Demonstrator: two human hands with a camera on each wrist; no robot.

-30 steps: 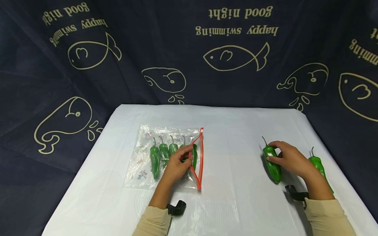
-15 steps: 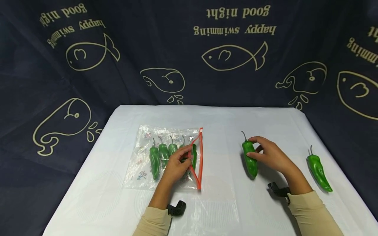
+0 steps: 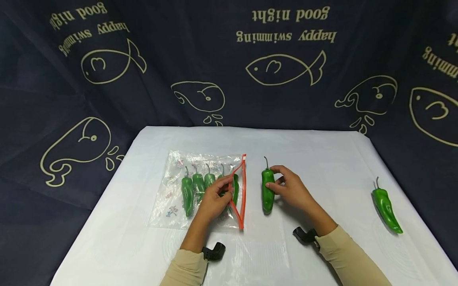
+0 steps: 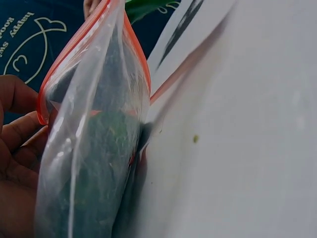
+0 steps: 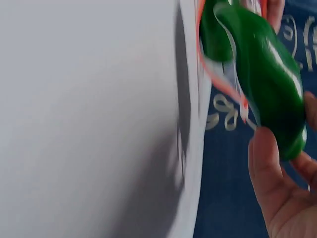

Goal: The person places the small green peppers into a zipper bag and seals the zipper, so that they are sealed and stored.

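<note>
My left hand (image 3: pixel 214 201) pinches the red-edged mouth of a clear zip bag (image 3: pixel 162 212) lying on the table. Inside the bag, several green peppers (image 3: pixel 187 194) lie side by side, partly hidden by that hand. The left wrist view shows the bag's mouth (image 4: pixel 45 94) held apart between its red strips. Just right of the mouth, my right hand (image 3: pixel 294 191) grips another green pepper (image 3: pixel 267 192) between thumb and fingers, stem pointing away. Up close in the right wrist view, this glossy pepper (image 5: pixel 267 69) overlaps the red bag edge.
One more green pepper (image 3: pixel 387 210) lies near the right side of the white-covered table (image 3: pixel 322 151). Behind the table hangs a dark blue cloth (image 3: pixel 200 47) with fish and whale drawings. Each wrist wears a black camera band (image 3: pixel 214 252).
My right hand has carried its green pepper leftward across the table, up to the bag's mouth. The left hand and the bag stay where they were.
</note>
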